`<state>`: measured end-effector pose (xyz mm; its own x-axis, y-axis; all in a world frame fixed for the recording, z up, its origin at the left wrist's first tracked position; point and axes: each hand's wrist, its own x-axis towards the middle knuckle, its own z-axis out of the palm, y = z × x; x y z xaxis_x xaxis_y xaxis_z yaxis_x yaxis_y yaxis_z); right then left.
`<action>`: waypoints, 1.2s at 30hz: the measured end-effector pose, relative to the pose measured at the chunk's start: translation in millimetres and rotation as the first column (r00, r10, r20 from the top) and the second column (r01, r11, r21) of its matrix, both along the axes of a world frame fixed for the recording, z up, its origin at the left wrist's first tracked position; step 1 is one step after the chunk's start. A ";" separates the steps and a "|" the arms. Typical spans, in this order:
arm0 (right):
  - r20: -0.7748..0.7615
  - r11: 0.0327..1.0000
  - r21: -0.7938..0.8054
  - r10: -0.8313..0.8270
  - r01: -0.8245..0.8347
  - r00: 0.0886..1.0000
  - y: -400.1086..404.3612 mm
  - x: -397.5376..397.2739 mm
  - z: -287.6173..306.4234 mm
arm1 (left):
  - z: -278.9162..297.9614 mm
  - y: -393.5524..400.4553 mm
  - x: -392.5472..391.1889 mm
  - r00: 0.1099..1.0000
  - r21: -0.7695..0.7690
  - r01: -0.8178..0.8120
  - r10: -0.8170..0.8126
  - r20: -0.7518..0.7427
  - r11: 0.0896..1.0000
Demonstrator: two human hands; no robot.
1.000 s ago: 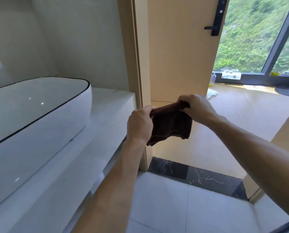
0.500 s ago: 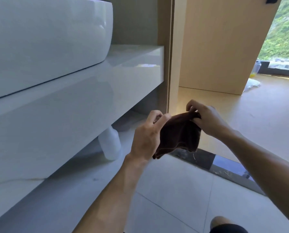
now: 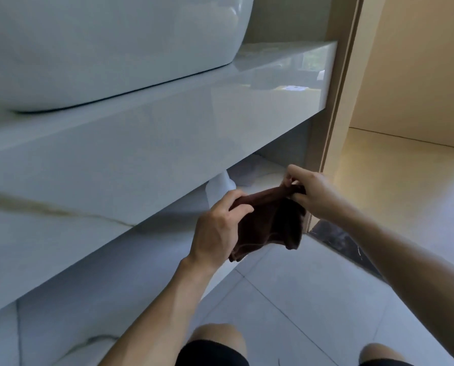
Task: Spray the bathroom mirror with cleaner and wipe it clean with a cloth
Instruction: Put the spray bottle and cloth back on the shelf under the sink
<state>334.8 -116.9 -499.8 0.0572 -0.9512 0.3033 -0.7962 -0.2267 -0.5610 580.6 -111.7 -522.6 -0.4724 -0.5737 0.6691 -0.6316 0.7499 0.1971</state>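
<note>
A dark brown cloth (image 3: 270,223) hangs folded between both hands, low in front of the vanity. My left hand (image 3: 216,231) grips its left edge with fingers curled over the top fold. My right hand (image 3: 313,191) pinches the upper right corner. Behind the cloth, a white plastic bottle (image 3: 219,187) stands on the floor under the counter, mostly hidden by the counter edge. The mirror is out of view.
The white basin (image 3: 115,48) sits on the glossy white counter (image 3: 167,133), which overhangs open floor space. A beige door frame (image 3: 334,122) stands on the right, with a dark marble threshold (image 3: 339,239) below and a wooden floor (image 3: 405,186) beyond. My knees (image 3: 218,339) show at the bottom.
The view has dropped from above the basin to below counter level. Both hands have lowered with the cloth, keeping hold of it, and the bottle under the counter has come into sight.
</note>
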 end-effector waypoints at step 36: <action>-0.234 0.951 0.014 0.304 -0.310 0.923 -114.2 251.2 -129.4 | -124.3 -18.9 200.6 0.852 0.216 -0.523 0.509 0.122 0.825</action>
<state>585.9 -231.1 -629.1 0.4163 -0.8687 0.2685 -0.7918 -0.4915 -0.3625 781.2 -130.6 -646.9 -0.0962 -0.8791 0.4668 -0.9285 0.2482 0.2762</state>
